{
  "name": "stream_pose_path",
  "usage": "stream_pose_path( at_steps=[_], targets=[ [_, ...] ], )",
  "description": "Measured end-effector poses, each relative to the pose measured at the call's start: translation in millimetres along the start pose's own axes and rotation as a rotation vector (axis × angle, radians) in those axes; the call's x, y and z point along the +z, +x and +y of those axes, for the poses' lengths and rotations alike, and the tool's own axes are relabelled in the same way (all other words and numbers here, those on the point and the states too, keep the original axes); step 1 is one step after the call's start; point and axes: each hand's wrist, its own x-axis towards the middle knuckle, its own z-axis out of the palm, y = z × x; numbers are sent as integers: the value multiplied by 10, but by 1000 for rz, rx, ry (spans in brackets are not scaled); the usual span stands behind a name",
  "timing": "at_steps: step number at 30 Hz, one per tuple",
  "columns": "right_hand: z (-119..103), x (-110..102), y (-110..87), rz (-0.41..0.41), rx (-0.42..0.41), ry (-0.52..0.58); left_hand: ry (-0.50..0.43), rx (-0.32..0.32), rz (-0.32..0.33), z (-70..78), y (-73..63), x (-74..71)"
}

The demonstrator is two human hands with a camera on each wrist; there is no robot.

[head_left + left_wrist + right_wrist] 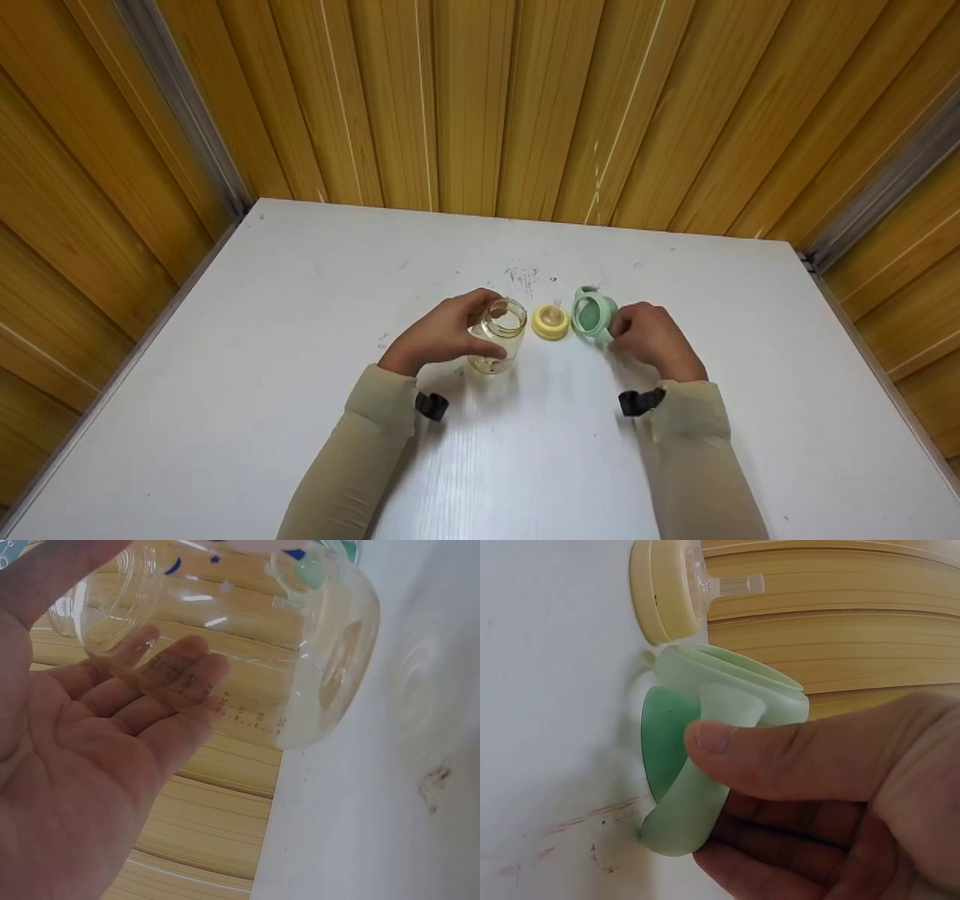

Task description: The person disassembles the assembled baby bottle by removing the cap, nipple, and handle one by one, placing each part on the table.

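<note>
My left hand point(439, 330) grips a clear, amber-tinted baby bottle point(511, 342), thumb on one side and fingers round the other. Its mouth is uncovered, and in the left wrist view printed scale marks and blue stars show on the wall. The base looks slightly raised off the table. To the right, my right hand point(658, 339) pinches one handle of a pale green bottle-handle ring point(780, 697) between thumb and fingers. A darker green round piece point(667, 739) lies behind the ring, partly hidden. Between the hands, a yellow collar with a clear nipple point(551, 322) stands on the table, nipple up.
The white tabletop point(300, 300) has dark smudges beyond the bottle. Yellow wood-look panels point(472, 105) wall it in at the back and both sides. A black strap piece point(433, 406) sits at the left wrist, another point(641, 403) at the right.
</note>
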Motion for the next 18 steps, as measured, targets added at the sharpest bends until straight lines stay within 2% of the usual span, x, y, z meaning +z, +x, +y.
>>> stream_pose_path(
  at_steps=[12,18],
  targets=[
    [33,6,13,-1,-8,-20,-6,-2,1,-6,5,3],
    [29,-3,4,-3,25,-16,-24,23,1,-15,3,7]
  ],
)
